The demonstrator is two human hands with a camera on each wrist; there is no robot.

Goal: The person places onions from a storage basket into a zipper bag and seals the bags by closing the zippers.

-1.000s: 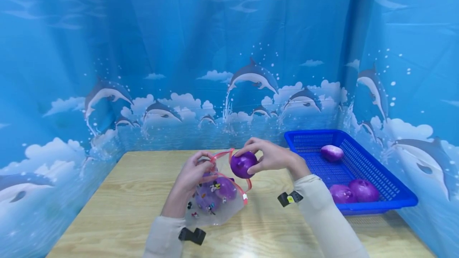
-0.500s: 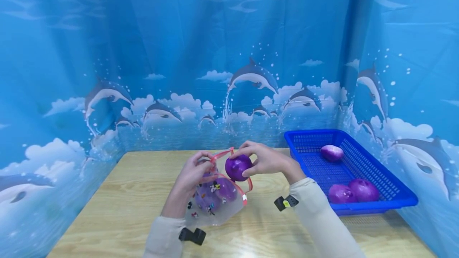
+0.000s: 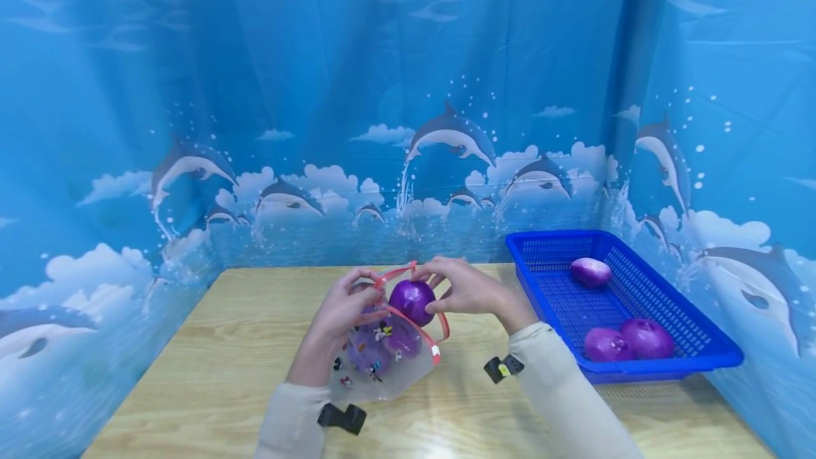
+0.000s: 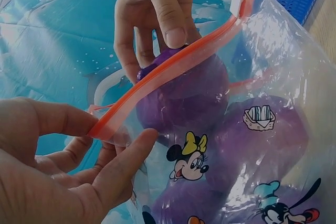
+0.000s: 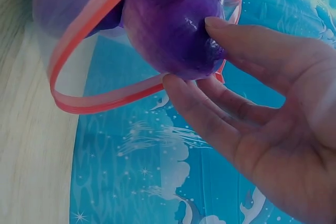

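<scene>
My right hand (image 3: pixel 468 289) pinches a round, glossy purple thing (image 5: pixel 173 27) with small nubs on it; its kind is unclear. That thing sits within the mouth of a clear zip bag (image 4: pixel 278 182), which has a red-orange zip edge, a white slider and cartoon prints. At the bag's left side, my left hand (image 3: pixel 344 310) holds the rim between thumb and fingers. Through the clear plastic, more purple round things (image 4: pixel 262 135) show lower in the bag. In the right wrist view, fingertips and thumb press the round thing from one side.
A blue plastic basket (image 3: pixel 707 338) stands at the right of the wooden table (image 3: pixel 210 360). It holds a purple-and-white piece (image 3: pixel 590 272) at the back and two purple round things (image 3: pixel 647 339) at the front. A dolphin-print curtain (image 3: pixel 382 91) surrounds the table.
My right hand has moved left and slightly down, bringing the round purple thing from the bag's right edge into its mouth. My left hand and the bag have stayed nearly still.
</scene>
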